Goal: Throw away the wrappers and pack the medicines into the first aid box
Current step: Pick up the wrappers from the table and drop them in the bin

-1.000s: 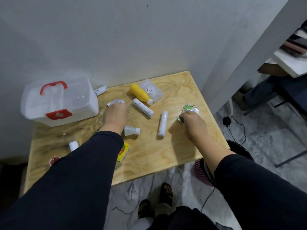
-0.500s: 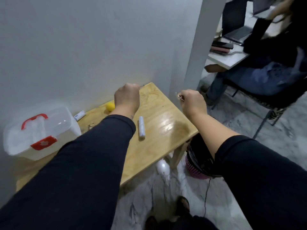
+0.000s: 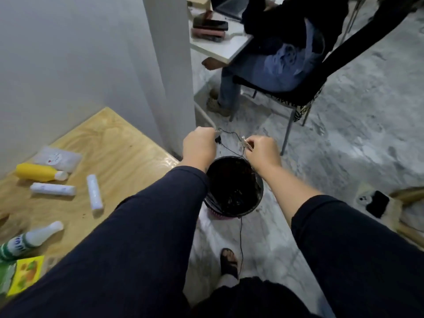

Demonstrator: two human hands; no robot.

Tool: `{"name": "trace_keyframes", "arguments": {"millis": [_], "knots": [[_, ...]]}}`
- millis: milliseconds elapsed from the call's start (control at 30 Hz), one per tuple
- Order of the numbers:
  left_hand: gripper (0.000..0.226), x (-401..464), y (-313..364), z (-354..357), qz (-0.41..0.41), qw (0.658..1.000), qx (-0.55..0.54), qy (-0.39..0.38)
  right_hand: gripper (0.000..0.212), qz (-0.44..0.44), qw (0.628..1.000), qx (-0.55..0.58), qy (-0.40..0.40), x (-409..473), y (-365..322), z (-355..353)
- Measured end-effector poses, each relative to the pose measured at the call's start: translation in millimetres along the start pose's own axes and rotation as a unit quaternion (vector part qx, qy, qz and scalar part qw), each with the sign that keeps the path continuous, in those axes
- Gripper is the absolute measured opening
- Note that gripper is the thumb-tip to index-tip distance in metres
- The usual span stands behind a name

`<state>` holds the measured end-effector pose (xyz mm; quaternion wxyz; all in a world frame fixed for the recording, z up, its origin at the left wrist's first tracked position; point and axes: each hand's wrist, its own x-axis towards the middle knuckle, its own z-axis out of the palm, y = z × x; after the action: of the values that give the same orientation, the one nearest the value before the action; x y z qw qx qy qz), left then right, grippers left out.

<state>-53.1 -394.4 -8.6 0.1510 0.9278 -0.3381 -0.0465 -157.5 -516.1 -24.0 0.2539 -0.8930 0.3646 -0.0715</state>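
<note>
Both my hands hover over the black-lined trash bin [image 3: 234, 203] on the floor right of the table. My left hand [image 3: 199, 148] is closed around a wrapper, only a pale scrap [image 3: 216, 133] shows past the knuckles. My right hand [image 3: 261, 152] pinches a crumpled wrapper [image 3: 245, 142] at its fingertips. On the wooden table [image 3: 128, 152] lie a yellow bottle [image 3: 39, 172], two white tubes [image 3: 53, 188] [image 3: 94, 194], a clear sachet [image 3: 58, 157], a white-and-green bottle [image 3: 27, 239] and a yellow packet [image 3: 26, 275]. The first aid box is out of view.
A grey pillar [image 3: 169, 65] rises just behind the table corner. A seated person [image 3: 282, 60] on a black chair [image 3: 305, 97] is at a white desk beyond. A thin black cable [image 3: 241, 235] runs across the floor past the bin. My sandalled foot [image 3: 229, 262] is below.
My view swung right, from the table to the bin. Both hands lifted their wrappers off the table and carried them over the bin's mouth. The first aid box left the frame.
</note>
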Motion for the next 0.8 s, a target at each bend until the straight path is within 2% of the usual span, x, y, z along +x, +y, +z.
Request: {"name": "trace_keyframes", "arguments": {"millis": [267,433,633,800], "knots": [[0.022,27.0,18.7,77.1,-0.044,0.994,-0.053,-0.08,0.017,0.053,0.994,0.068,-0.07,35.1,54.8,38.3],[0.029,38.9,8.4,104.6,-0.061,0.984,-0.037,-0.164,0.048,0.069,0.982,0.027,-0.174,43.6,74.0,54.9],[0.036,40.1,-1.5,96.6,-0.059,0.986,0.008,-0.157,0.044,0.033,0.978,-0.023,-0.206,53.1,62.9,51.5],[0.034,24.0,-17.5,60.5,-0.056,0.991,0.025,-0.118,0.042,-0.01,0.981,-0.037,-0.188,42.5,25.2,40.6]]}}
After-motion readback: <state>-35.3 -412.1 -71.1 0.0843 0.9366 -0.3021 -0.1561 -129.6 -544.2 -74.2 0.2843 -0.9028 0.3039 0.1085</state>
